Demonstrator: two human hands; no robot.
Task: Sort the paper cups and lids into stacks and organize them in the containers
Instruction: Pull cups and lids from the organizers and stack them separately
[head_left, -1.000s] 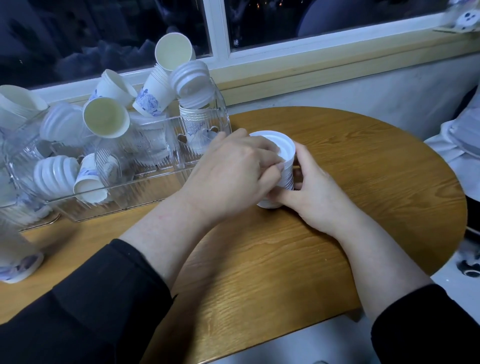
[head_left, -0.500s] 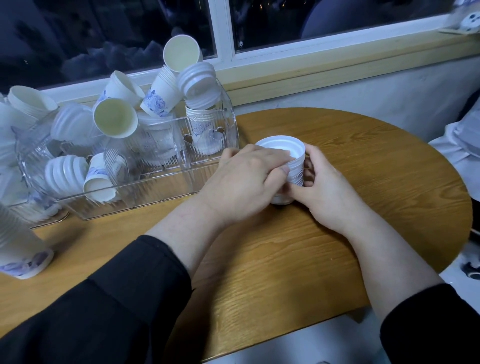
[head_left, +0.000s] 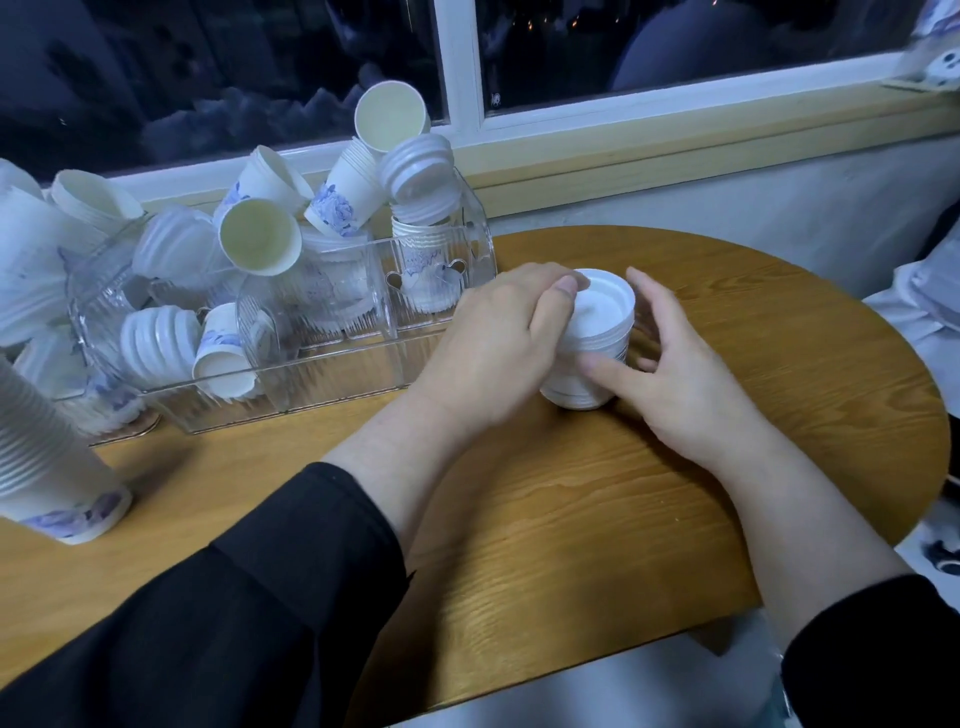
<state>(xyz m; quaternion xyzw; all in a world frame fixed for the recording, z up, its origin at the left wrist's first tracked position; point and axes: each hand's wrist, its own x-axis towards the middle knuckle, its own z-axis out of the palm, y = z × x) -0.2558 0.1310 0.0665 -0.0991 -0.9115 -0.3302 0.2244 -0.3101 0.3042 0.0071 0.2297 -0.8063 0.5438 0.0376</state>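
No readable text, brand or nos. anywhere: paper cups (head_left: 336, 200) carry only a blue floral print w/o lettering, and the clear container (head_left: 363, 374) shows just heart-shaped cutouts, no label.

Round wooden table (head_left: 649, 519), white-framed window (head_left: 462, 104) dark outside, pale wall (head_left: 727, 208) beneath
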